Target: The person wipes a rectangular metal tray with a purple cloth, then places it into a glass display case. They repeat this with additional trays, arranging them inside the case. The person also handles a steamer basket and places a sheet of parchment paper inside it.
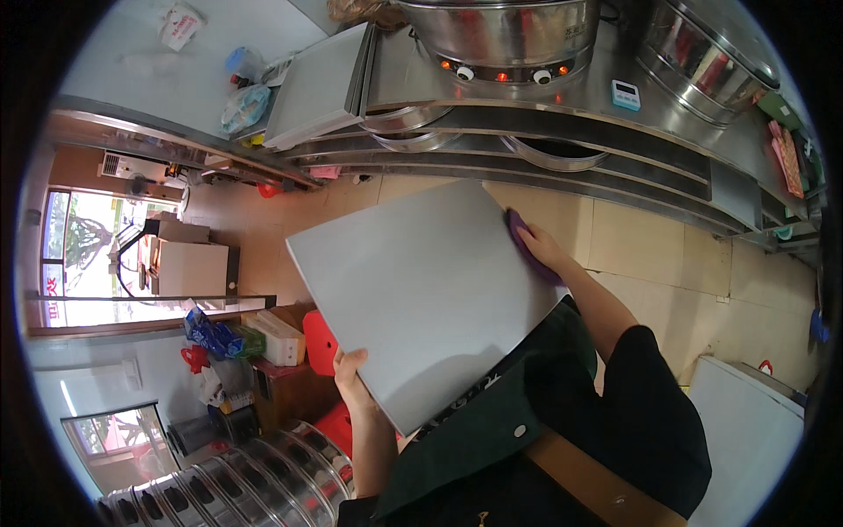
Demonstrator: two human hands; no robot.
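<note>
A large flat rectangular grey-white metal tray or panel (421,296) is held at an angle in front of my body. My left hand (352,375) grips its lower left edge, with the thumb on the flat face. At the opposite edge, my right hand (540,247) holds a purple cloth (525,250) against the rim. The fingers of that hand are partly hidden by the cloth. Similar flat panels (316,92) lean in a stack at the left end of the steel counter (402,79).
On the counter stand an electric steel steamer (504,39), a small timer (625,95) and another steel pot (708,66). Round steel trays (560,155) lie on the shelves below. Stacked steamer tiers (237,481), red stools (321,342) and a white cabinet (737,435) stand around me.
</note>
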